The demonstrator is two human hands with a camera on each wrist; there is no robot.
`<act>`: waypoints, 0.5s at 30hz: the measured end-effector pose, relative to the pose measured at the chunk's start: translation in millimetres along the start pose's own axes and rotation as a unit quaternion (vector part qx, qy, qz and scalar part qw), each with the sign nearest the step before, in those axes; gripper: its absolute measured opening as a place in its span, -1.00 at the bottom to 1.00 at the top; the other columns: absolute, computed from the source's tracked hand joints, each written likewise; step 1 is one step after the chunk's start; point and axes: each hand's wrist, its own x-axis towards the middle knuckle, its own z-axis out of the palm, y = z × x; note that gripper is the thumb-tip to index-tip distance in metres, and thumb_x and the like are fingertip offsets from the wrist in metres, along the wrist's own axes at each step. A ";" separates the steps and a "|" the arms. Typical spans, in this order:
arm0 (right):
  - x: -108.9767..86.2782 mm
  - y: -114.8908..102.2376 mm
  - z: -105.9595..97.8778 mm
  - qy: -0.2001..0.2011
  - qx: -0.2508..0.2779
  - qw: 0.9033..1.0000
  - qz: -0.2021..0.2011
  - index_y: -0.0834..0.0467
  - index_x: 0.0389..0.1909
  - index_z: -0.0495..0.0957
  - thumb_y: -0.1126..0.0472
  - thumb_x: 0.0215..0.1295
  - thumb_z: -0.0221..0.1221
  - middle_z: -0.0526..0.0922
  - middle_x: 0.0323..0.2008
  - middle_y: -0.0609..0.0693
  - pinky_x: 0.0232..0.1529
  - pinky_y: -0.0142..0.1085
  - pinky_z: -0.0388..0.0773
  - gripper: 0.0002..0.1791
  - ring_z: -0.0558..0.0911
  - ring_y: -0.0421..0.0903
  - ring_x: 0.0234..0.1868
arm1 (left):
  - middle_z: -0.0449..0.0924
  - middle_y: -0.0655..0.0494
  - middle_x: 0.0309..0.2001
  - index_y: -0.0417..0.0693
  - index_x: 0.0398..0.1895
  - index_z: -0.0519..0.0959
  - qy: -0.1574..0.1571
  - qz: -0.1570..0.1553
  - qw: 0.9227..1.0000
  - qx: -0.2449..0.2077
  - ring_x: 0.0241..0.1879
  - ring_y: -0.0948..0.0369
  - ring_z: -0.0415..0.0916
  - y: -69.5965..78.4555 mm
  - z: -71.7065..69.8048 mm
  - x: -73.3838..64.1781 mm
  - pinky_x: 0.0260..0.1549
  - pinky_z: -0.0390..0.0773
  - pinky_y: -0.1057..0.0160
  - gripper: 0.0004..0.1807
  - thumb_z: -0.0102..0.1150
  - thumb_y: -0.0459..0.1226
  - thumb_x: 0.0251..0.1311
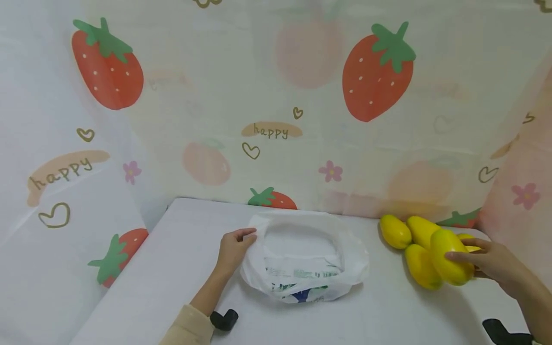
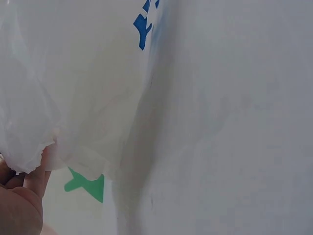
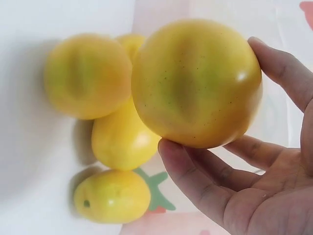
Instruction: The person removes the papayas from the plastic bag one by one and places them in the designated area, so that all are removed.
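My left hand [image 1: 233, 250] pinches the left edge of a white plastic bag [image 1: 359, 254], whose wide mouth lies open on the table. Green and blue print shows on the bag's front. In the left wrist view, the fingers [image 2: 35, 183] are partly covered by the thin bag film [image 2: 73, 93]. On the right, my right hand [image 1: 496, 266] holds a yellow mango [image 1: 450, 256] between thumb and fingers, raised in front of several others. Those mangoes [image 1: 394, 231] lie together at the table's back right; the right wrist view shows a mango [image 3: 112, 196] resting apart from the held one.
The white table [image 1: 151, 287] meets a fabric backdrop [image 1: 267, 86] printed with strawberries, hearts and flowers at its back edge. Similar fabric stands at the left and right. Black wrist-camera parts [image 1: 224, 320] show beside the forearms.
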 end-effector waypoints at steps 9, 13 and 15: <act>4.2 20.1 -4.0 0.015 -0.029 0.998 0.052 0.65 0.30 -0.04 -0.30 0.20 0.20 0.30 0.10 0.64 -0.06 -0.03 0.63 0.18 0.63 -0.03 -0.23 | 0.67 -0.11 -0.01 -0.17 -0.06 0.69 -0.004 0.004 1.000 -0.003 -0.19 0.17 0.42 1.2 0.4 2.3 -0.32 0.37 0.44 -0.74 0.22 -0.28 0.22; 2.1 25.0 -3.7 0.021 -0.057 0.996 0.064 0.66 0.28 -0.02 -0.34 0.15 0.22 0.34 0.05 0.64 -0.11 -0.02 0.62 0.21 0.61 0.02 -0.25 | 0.66 -0.11 0.03 -0.16 -0.05 0.69 -0.005 0.003 1.000 -0.003 -0.15 0.16 0.44 -0.2 0.6 2.6 -0.27 0.40 0.43 -0.74 0.22 -0.28 0.23; 1.3 26.8 -3.1 0.023 -0.069 0.995 0.068 0.66 0.27 -0.02 -0.35 0.13 0.22 0.35 0.04 0.65 -0.12 0.01 0.61 0.23 0.61 0.06 -0.24 | 0.66 -0.10 0.03 -0.15 -0.05 0.68 -0.005 0.002 1.000 -0.001 -0.15 0.16 0.44 -1.0 0.9 2.8 -0.28 0.40 0.44 -0.74 0.21 -0.27 0.24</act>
